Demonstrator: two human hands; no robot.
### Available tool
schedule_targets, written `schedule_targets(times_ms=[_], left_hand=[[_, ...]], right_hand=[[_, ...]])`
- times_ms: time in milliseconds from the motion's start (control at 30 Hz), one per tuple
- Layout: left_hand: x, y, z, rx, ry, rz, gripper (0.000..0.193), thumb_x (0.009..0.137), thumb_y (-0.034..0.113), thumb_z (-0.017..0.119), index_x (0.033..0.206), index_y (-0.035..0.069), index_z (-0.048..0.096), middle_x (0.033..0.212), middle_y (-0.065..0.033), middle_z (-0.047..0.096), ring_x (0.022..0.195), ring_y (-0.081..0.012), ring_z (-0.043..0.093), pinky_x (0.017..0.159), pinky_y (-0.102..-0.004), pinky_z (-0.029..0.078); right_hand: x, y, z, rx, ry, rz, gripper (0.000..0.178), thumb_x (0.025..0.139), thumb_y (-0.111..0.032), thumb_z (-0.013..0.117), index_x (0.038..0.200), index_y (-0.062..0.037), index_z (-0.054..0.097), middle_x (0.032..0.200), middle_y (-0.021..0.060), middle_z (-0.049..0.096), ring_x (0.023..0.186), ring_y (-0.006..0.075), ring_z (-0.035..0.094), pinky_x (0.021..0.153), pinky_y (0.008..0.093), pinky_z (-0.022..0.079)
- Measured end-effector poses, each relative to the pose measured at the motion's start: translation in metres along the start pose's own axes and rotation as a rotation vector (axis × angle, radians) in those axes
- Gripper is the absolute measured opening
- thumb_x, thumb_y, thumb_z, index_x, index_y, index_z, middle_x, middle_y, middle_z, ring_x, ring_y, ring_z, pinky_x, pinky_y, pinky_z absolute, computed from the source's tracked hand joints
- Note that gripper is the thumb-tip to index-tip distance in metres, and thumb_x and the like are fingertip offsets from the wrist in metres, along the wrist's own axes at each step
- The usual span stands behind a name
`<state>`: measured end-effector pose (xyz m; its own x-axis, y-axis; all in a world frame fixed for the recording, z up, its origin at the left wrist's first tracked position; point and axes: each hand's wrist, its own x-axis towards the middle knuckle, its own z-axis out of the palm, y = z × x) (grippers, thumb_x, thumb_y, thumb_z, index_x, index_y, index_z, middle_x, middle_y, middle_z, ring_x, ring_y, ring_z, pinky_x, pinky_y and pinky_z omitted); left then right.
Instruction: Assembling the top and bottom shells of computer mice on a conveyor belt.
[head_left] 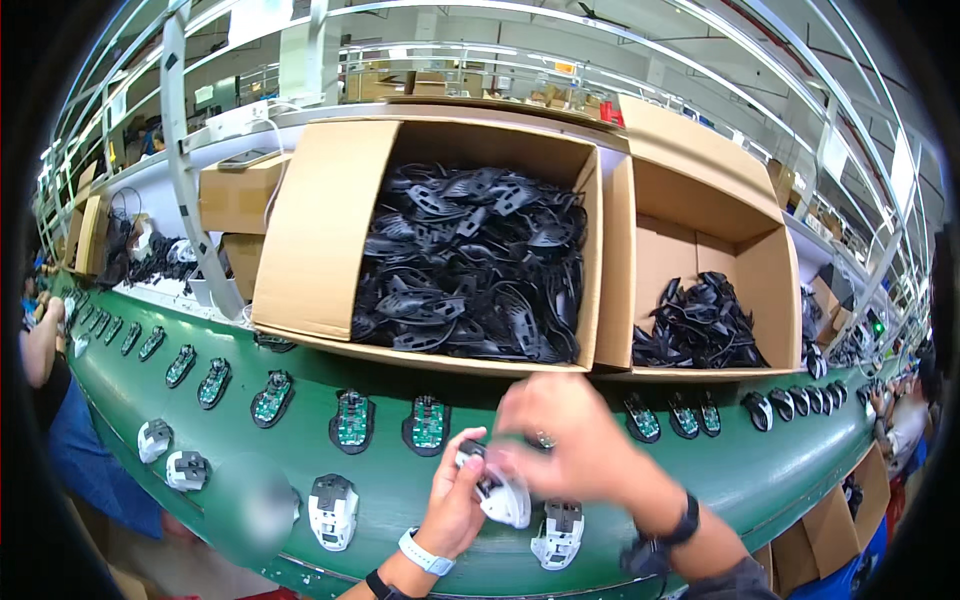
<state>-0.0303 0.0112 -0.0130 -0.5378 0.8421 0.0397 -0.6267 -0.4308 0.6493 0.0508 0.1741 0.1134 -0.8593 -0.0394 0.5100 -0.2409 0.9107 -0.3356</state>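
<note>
My left hand point(452, 510) is closed around a white and dark-grey computer mouse shell point(510, 505), held tilted above the green belt. Over the shell's upper end, my right hand point(560, 430) is smeared by motion, with its fingers bent down toward the shell. Whether that hand grips anything is not visible. Two similar mouse shells lie close by: one point(333, 515) left of my left hand, another point(560, 538) below my right forearm. Behind my hands, black mouse bases with green circuit boards point(427, 424) sit in a row along the belt.
A large cardboard box point(310, 230) full of black plastic parts point(470, 260) stands behind the belt. Right of it, a second box point(770, 290) holds fewer black parts point(705, 325). Black-and-white mice point(782, 404) line the belt's right end. Other people work at both far ends.
</note>
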Motion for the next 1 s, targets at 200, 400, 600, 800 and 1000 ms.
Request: schedule_targets(times_ms=[200, 400, 600, 800, 1000], left_hand=[[0.017, -0.017, -0.006, 0.015, 0.029, 0.005, 0.037, 0.108, 0.025, 0.052, 0.141, 0.013, 0.043, 0.097, -0.0096, 0.066, 0.088, -0.0206, 0.069, 0.080, -0.0388, 0.060], [0.013, -0.006, 0.002, -0.035, 0.031, -0.044, 0.040, 0.106, 0.037, 0.051, 0.139, 0.020, 0.037, 0.103, -0.0058, 0.057, 0.092, -0.0224, 0.067, 0.079, -0.0498, 0.063], [0.011, 0.000, 0.004, 0.002, 0.049, -0.006, 0.044, 0.105, 0.025, 0.055, 0.144, 0.020, 0.034, 0.119, -0.0102, 0.056, 0.103, -0.0315, 0.068, 0.079, -0.0503, 0.063], [0.006, -0.011, 0.011, 0.067, 0.003, -0.042, 0.055, 0.095, 0.006, 0.070, 0.141, 0.006, 0.040, 0.116, -0.0073, 0.057, 0.107, -0.0179, 0.063, 0.092, -0.0317, 0.054], [0.002, -0.017, 0.009, 0.243, 0.059, 0.053, 0.060, 0.091, 0.013, 0.079, 0.136, 0.003, 0.041, 0.116, -0.0044, 0.058, 0.112, -0.0120, 0.055, 0.100, -0.0309, 0.047]], right_hand=[[0.075, 0.100, 0.013, -0.700, -0.013, 0.476, 0.040, 0.078, -0.032, 0.084, 0.097, -0.0018, 0.065, 0.099, 0.0164, 0.069, 0.091, 0.0350, 0.072, 0.080, 0.0426, 0.059], [0.071, 0.098, 0.000, -0.509, 0.242, 0.529, 0.031, 0.082, -0.026, 0.079, 0.105, -0.0045, 0.074, 0.093, 0.0160, 0.074, 0.091, 0.0350, 0.072, 0.081, 0.0454, 0.057], [0.036, 0.058, -0.012, 0.322, 0.422, 0.400, 0.022, 0.077, -0.003, 0.085, 0.097, -0.0013, 0.074, 0.084, 0.0077, 0.069, 0.073, 0.0154, 0.063, 0.068, 0.0255, 0.052], [-0.057, 0.006, 0.035, 0.231, 0.478, 0.119, 0.024, 0.074, 0.005, 0.085, 0.095, -0.0018, 0.074, 0.095, 0.0122, 0.073, 0.086, 0.0239, 0.072, 0.075, 0.0326, 0.059], [-0.068, 0.004, 0.055, 0.132, 0.418, 0.130, 0.024, 0.070, 0.003, 0.086, 0.090, -0.0029, 0.074, 0.092, 0.0108, 0.072, 0.081, 0.0260, 0.072, 0.071, 0.0336, 0.059]])
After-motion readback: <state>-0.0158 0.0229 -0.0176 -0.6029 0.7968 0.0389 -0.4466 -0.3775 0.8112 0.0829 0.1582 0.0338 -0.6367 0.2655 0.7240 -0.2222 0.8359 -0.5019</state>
